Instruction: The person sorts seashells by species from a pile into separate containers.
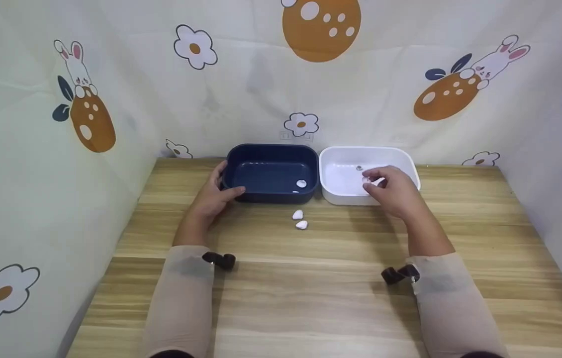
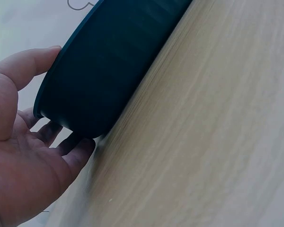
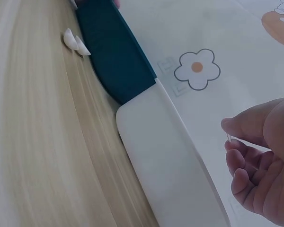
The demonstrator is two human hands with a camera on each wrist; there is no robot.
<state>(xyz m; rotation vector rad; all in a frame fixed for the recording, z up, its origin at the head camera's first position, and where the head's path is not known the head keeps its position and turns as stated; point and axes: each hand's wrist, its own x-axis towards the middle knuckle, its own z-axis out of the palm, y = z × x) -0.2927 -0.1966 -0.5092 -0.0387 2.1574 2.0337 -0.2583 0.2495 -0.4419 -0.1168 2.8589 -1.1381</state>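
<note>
My left hand [image 1: 211, 196] holds the left end of a dark blue basin [image 1: 271, 197], thumb at the front rim and fingers around the end wall. Inside that basin lies a white pebble-like piece [image 1: 301, 184], with a sliver of another white piece [image 1: 295, 192] at the front wall. Above the white basin [image 1: 348, 200], on the right, my right hand [image 1: 395, 191] pinches a tiny clear piece [image 3: 229, 137] between thumb and forefinger; its kind is too small to tell. A small greyish piece [image 1: 359, 168] lies in the white basin.
Two white pebble-like pieces [image 1: 298, 215] lie on the wooden table [image 1: 311, 293] in front of the dark blue basin. The basins stand side by side near the back edge, before a patterned cloth wall [image 1: 241, 89]. Cloth also hangs at both sides.
</note>
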